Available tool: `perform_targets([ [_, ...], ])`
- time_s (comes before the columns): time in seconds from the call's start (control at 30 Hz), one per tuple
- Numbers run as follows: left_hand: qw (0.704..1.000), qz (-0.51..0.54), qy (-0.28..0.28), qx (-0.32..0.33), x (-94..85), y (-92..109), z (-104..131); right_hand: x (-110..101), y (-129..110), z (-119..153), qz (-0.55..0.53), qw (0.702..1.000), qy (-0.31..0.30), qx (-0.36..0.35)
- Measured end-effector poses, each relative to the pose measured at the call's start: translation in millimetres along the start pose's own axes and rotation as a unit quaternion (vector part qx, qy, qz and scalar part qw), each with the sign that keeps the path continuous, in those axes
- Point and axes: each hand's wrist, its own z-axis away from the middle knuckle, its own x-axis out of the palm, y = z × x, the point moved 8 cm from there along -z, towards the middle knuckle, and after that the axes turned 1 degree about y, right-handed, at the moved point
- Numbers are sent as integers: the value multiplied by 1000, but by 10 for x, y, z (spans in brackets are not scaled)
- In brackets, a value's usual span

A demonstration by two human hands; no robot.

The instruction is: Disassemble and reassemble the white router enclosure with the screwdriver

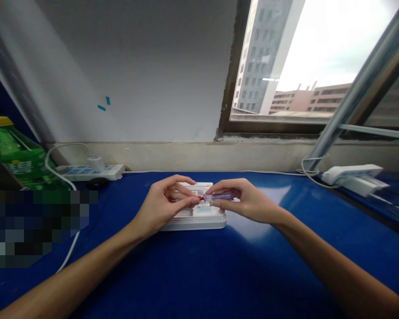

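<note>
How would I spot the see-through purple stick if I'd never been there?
Start at the shiny blue tabletop and find the white plastic case with little holes, near the middle. Over it, the right hand pinches the see-through purple stick. It's clear purple, while the small red piece at the left hand isn't.

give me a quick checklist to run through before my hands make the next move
1. Right hand grips the translucent purple handle: ok, pinched between thumb and fingers.
2. Left hand has the small red piece: ok, at the fingertips.
3. Red piece joined to the handle: cannot tell, too small and partly covered.
4. White perforated case flat on the blue table: ok, beneath the hands.
5. White cable off the left forearm: cannot tell, they meet in view.
6. Green bottle away from the hands: ok, far left.
</note>
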Motion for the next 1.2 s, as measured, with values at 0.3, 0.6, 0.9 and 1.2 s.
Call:
perform_targets([
  [0.3, 1000, -5, 1, -11, 78, -41, 39, 180, -134, 29, 97, 994, -16, -44],
  [0.6, 971, -212, 99, 57, -248, 132, -18, -30, 90, 25, 52, 998, -36, 22],
  [0.9, 824, -541, -140, 89, 174, -183, 69, -502, 312, 114, 132, 987, -55, 73],
  [1.2, 821, -528, -195, 95, 60, -286, 9, -514, 475, 268, 118, 968, -154, 158],
])
